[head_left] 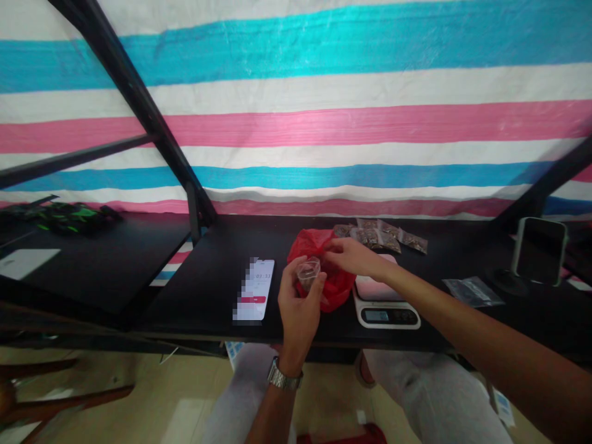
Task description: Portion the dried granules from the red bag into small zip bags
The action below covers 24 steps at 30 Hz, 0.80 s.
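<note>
My left hand (300, 302) is closed around a small clear plastic cup (308, 271), held over the front of a red plastic bag (340, 288). My right hand (349, 254) reaches in from the right, its fingers bent at the bag's upper edge. The fingertips are partly hidden, so I cannot make out whether they pinch the bag or something in it. Just right of the bag stands a digital kitchen scale (387, 316), its platform partly behind my right forearm. Behind the bag lie several small clear bags (374, 237) filled with dark bits.
A phone (256, 290) with a lit timer lies left of the bag. Flat clear bags (472, 291) lie on the black table (203, 277) at right, near a device on a stand (540, 251). A green and black model (69, 217) sits on the left table.
</note>
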Available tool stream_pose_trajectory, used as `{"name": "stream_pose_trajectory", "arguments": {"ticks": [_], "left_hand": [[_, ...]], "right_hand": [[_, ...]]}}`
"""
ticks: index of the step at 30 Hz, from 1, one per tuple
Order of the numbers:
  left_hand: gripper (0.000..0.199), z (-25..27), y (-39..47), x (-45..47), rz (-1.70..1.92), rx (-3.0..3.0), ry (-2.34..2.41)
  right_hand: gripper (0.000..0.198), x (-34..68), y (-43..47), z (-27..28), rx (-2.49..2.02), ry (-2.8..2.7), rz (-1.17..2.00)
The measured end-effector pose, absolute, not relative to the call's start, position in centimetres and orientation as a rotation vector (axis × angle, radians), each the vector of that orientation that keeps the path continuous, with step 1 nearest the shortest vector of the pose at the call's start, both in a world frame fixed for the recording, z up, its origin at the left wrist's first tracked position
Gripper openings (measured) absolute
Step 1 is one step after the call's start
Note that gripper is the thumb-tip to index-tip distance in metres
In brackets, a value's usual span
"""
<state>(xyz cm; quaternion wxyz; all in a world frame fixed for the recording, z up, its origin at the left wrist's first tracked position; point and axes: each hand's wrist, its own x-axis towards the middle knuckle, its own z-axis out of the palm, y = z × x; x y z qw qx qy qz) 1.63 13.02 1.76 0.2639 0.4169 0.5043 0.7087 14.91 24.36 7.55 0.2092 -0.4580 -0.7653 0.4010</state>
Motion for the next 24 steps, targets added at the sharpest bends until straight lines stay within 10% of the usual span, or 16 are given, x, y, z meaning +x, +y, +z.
{"name": "stream_pose_trajectory", "arguments": {"ticks": [10, 24], "left_hand": [[0.049, 1.1, 13.9, 0.9, 1.801, 1.197, 1.463], [0.046, 1.4, 15.6, 2.3, 1.863, 1.419, 1.601]], "right_hand": [[0.017, 17.4, 21.9, 11.2, -1.099, -1.869, 1.321], [0.037, 16.9, 18.6, 12.0, -0.952, -2.243, 0.400]]}}
